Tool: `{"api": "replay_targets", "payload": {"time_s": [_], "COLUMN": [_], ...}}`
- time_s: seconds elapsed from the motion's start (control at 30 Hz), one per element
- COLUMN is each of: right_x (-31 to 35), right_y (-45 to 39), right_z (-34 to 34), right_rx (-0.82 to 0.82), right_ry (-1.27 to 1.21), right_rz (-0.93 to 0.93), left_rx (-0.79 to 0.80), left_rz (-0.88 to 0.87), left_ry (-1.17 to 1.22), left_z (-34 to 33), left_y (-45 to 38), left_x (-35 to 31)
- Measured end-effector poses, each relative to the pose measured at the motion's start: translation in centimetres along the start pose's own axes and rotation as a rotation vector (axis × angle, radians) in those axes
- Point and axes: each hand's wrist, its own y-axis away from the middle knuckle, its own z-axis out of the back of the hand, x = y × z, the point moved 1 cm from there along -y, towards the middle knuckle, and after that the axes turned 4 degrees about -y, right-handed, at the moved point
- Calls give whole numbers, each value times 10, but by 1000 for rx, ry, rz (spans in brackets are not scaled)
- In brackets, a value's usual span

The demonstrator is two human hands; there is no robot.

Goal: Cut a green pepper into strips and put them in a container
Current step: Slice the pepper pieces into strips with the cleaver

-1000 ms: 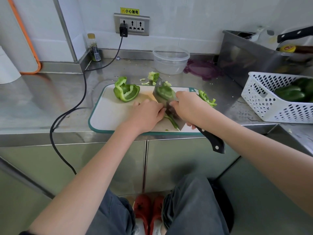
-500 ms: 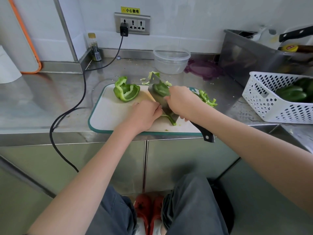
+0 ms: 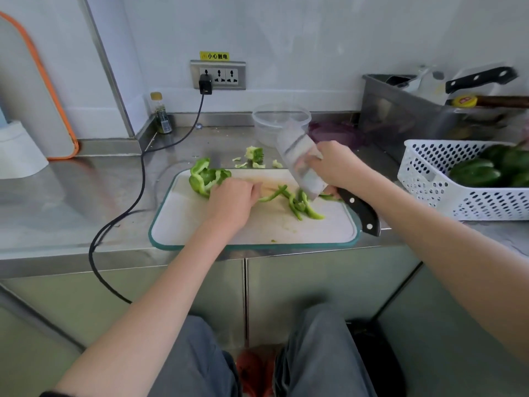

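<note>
Left hand: your left hand lies knuckles-up at the centre of the frame, fingers curled down over the end of a thin green pepper strip; how firmly it pinches, you cannot tell.
Right hand: your right hand is closed around the broad steel cleaver with a black riveted handle, blade tilted up and blurred.
Cut strips: a small heap of green pepper strips lies just below the blade's lower corner.
Uncut piece: a large curled green pepper section sits at the board's upper left, touching your left hand.
Board: the white cutting board with a teal rim rests on the steel counter.
Container: the clear round plastic container stands behind the board, partly hidden by the blade.
Scraps: pale core trimmings lie beyond the board.
Basket: the white perforated plastic basket at right holds whole green peppers.
</note>
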Motion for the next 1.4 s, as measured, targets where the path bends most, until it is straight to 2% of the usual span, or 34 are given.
{"api": "replay_targets", "payload": {"time_s": [0.07,0.13,0.2,0.3,0.37,0.47,0.5,0.6,0.67,0.8,0.93,1.13,1.3,1.4], "right_x": [-12,-29,-49,-77,-90,-105,-108,-113,-112,-108,-118,-101,-95,-78], "right_y": [-3,-3,-2,-4,-6,-12,-14,-20,-23,-27,-22,-16,-11,-10], "right_z": [15,23,25,29,32,34,35,36,31,22,23,13,19,14], "right_rx": [-49,-47,-45,-57,-69,-98,-110,-136,-129,-80,-73,128,72,127], "right_ry": [24,13,-71,-227,-273,-314,-300,-146,-29,108,124,-32,-224,-235], "right_rz": [15,-18,-83,-189,-231,-254,-267,-278,-266,-270,-292,-313,-319,-304], "left_rx": [21,65,134,288,236,12,20,310,362,324,272,199,126,82], "left_rz": [-22,-3,54,37,66,179,217,268,261,268,242,258,275,292], "left_ry": [-48,11,105,84,149,297,335,406,343,267,247,390,595,680], "left_z": [-2,-7,-12,-17,-18,-15,-14,-22,-33,-45,-59,-63,-61,-62], "left_y": [-13,-28,-42,-52,-51,-33,-24,-5,-8,-26,-38,-54,-53,-55], "left_x": [-10,-21,-32,-42,-39,-37,-43,-72,-88,-100,-105,-106,-102,-101]}}
